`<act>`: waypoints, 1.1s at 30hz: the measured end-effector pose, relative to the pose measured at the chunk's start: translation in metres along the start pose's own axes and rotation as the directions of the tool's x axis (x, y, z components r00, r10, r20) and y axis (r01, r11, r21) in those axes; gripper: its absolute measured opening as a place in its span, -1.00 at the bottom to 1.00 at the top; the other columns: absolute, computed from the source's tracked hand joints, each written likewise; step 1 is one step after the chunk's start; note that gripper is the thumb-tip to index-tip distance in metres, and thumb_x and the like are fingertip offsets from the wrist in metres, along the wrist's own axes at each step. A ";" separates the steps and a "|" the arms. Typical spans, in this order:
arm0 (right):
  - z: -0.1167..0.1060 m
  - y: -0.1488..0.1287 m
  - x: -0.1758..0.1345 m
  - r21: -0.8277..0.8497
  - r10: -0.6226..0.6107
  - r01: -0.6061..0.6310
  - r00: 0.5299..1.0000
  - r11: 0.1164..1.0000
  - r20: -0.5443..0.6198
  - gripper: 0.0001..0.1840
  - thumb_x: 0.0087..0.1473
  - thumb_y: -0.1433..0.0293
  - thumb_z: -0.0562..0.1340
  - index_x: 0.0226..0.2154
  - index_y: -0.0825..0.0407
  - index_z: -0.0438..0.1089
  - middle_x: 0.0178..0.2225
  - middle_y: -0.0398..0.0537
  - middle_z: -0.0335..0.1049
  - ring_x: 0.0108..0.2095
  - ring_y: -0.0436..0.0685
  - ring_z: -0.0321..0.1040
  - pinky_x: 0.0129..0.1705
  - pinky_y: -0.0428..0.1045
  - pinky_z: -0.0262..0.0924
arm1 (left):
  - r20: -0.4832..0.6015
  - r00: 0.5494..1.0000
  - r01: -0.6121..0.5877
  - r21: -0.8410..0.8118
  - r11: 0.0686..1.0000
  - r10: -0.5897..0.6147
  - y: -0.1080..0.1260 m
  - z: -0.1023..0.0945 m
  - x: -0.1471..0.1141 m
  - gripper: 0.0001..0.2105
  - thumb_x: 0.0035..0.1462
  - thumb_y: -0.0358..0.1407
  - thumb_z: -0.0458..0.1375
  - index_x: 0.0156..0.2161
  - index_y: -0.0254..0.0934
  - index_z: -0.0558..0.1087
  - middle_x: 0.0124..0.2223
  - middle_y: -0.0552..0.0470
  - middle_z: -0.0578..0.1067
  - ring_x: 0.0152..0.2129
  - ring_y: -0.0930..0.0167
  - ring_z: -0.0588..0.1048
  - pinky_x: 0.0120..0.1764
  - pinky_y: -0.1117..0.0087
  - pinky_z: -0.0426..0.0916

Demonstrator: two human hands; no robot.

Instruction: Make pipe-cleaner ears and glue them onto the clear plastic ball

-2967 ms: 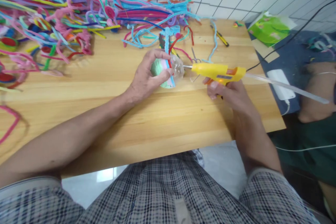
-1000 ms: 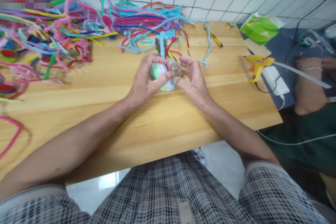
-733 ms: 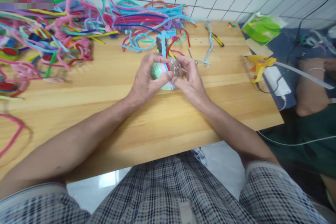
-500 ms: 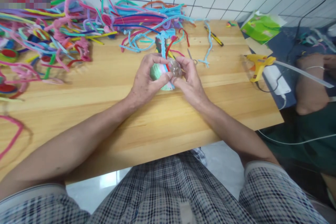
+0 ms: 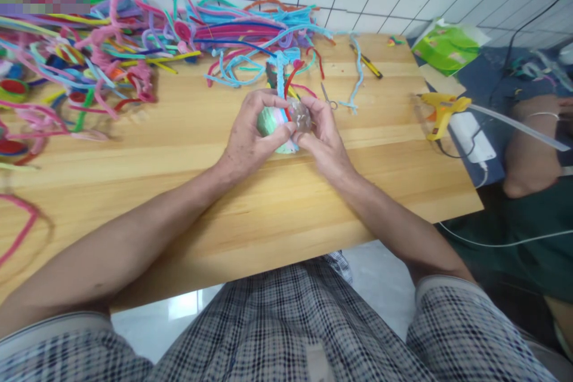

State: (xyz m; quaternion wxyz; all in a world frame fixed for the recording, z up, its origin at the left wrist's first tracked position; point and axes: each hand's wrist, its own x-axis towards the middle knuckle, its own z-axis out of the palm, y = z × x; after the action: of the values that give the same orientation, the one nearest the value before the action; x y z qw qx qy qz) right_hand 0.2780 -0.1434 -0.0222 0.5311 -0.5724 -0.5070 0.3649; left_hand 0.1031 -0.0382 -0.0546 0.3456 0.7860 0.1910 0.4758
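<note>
Over the middle of the wooden table (image 5: 215, 149), my left hand (image 5: 254, 136) and my right hand (image 5: 327, 138) meet, both closed with thumbs and fingers pinching one small pipe-cleaner craft piece (image 5: 271, 122). Its left part is pale green and pinkish-white, and a red strip runs up its middle. A brownish, shiny rounded part (image 5: 299, 114) shows between the hands, close to my right fingers. Light blue fuzzy pipe cleaner (image 5: 280, 74) stands just beyond my fingertips; whether it joins the piece I cannot tell. My fingers hide much of the piece.
Multicoloured pipe cleaners (image 5: 242, 33) are heaped along the back and left. Scissors (image 5: 329, 98) and a yellow utility knife (image 5: 370, 64) lie beyond my right hand. At right are a yellow glue gun (image 5: 441, 110), a white power strip (image 5: 474, 137), a green packet (image 5: 447, 51) and another person's arm (image 5: 532, 143).
Both hands keep their grip on the craft piece, almost still. The whole view has shifted very slightly.
</note>
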 end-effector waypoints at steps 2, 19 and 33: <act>0.000 0.000 0.000 0.001 -0.003 0.003 1.000 1.000 0.002 -0.26 0.17 0.07 0.47 0.31 -0.28 0.28 0.39 -0.05 0.45 0.48 0.39 0.32 0.55 0.41 0.30 | 0.004 1.000 -0.008 0.010 1.000 0.008 0.000 -0.001 0.000 -0.60 0.38 0.04 0.40 0.18 -0.05 0.52 0.25 -0.09 0.60 0.27 0.11 0.59 0.40 -0.07 0.47; -0.036 -0.018 0.004 -0.047 -0.048 0.042 0.990 0.998 -0.136 -0.57 0.08 0.21 0.40 0.03 -0.19 0.47 0.27 -0.08 0.62 0.40 0.31 0.47 0.58 0.31 0.29 | -0.037 0.997 -0.064 0.006 0.998 0.064 -0.007 0.003 0.000 -0.58 0.34 0.05 0.43 0.17 -0.01 0.53 0.19 -0.04 0.61 0.20 0.15 0.60 0.32 -0.07 0.51; -0.101 0.004 0.104 -0.824 0.181 -0.320 0.947 0.468 -0.265 -0.74 0.34 0.25 0.35 -0.39 -0.04 0.50 -0.18 0.15 0.70 0.04 0.39 0.61 0.12 0.19 0.42 | -0.061 0.998 -0.021 0.015 1.000 0.022 -0.004 0.004 -0.003 -0.59 0.26 -0.04 0.48 0.13 -0.04 0.55 0.18 -0.08 0.60 0.22 0.09 0.60 0.33 -0.13 0.52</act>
State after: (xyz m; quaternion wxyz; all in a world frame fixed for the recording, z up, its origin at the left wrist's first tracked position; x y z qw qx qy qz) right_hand 0.3985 -0.0662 0.0040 0.1527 -0.8513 -0.4921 0.0986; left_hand 0.1057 -0.0384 -0.0606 0.3289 0.7754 0.1965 0.5020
